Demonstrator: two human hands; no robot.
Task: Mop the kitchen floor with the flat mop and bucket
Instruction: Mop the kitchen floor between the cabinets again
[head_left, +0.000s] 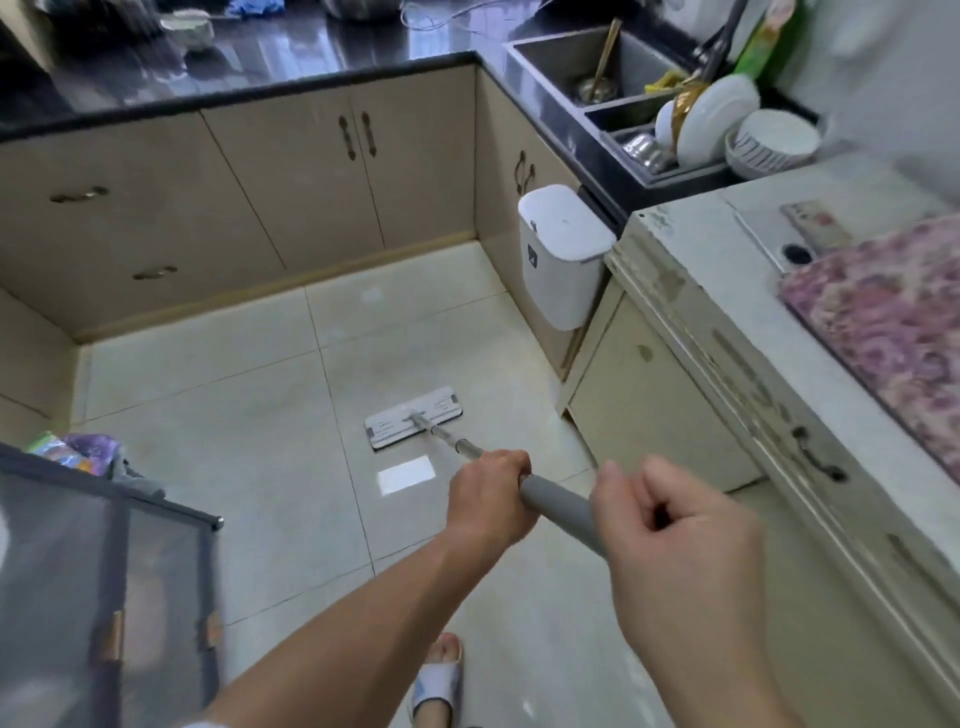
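Note:
The flat mop's white rectangular head (413, 417) lies flat on the pale tiled floor (234, 467), out in front of me. Its metal pole runs back toward me into a grey handle grip (558, 506). My left hand (491, 491) grips the handle at its lower end, fingers curled round it. Higher up and closer to me, my right hand (685, 566) holds the top of the same grip. No bucket is in view.
Beige cabinets (291, 192) under a black counter wall the floor at the back and left. A white bin (561, 254) hangs beside the worn cabinet (675, 395) on the right. A dark mesh rack (104, 571) stands at lower left. My slippered foot (439, 686) is below.

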